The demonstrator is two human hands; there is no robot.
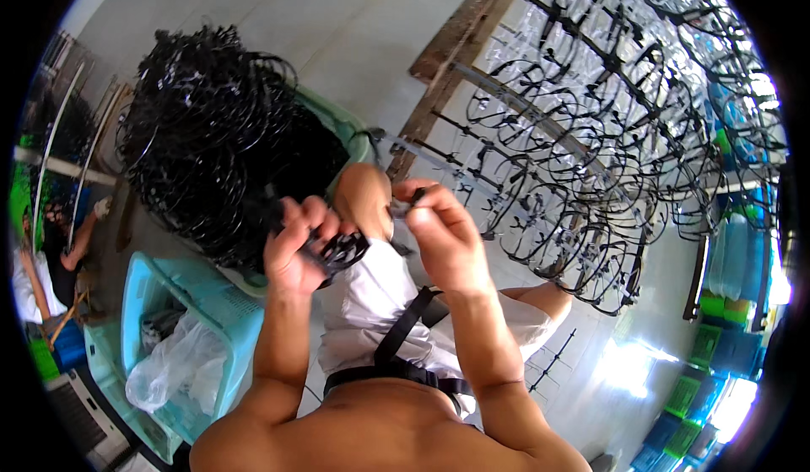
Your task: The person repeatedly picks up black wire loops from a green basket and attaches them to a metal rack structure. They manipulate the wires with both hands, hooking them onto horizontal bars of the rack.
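My left hand (294, 246) has its fingers closed around a bunch of thin black cable-like loops (344, 251), in front of my left knee. Part of the bunch is blurred. On the other side of the knee, my right hand (443, 234) pinches a small black piece (418, 194) between thumb and forefinger. Whether that piece joins the loops in my left hand I cannot tell. Just beyond my left hand rises a tall tangled heap of similar glossy black loops (207, 126). It overflows a green basket (359, 147).
To the right, a rack with dark bars (527, 105) carries many hanging black loops (582, 177). A light-blue crate (139, 303) with a clear plastic bag (181, 366) stands at my left. Another person (55, 274) sits at the far left. Blue and green crates (709, 345) line the right side.
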